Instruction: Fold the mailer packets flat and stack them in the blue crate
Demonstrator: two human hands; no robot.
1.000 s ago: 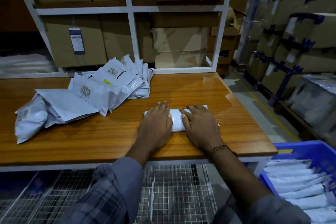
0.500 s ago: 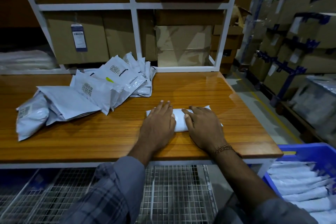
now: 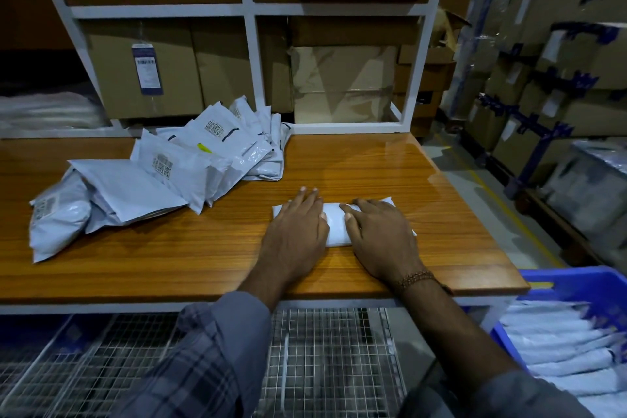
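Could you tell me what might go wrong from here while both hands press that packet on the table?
1. The folded packet looks puffy between the left hand and right hand; once released, it may spring open.
2. The blue crate sits low, off the table's right end, already holding stacked packets; a loose grip in transfer could undo the fold.
3. The unfolded pile leans loosely and may slide.

Two bare hands in shot, no gloves. Left hand (image 3: 294, 234): no rings or watch visible, forearm bare up to a rolled sleeve (image 3: 210, 360), grey-blue plaid w/ darker check lines, cuff bunched in soft folds. Right hand (image 3: 381, 241): thin beaded bracelet (image 3: 415, 278), brown-gold, at the wrist. Right sleeve (image 3: 502, 397) plain grey-blue at frame bottom, pattern not clear there.
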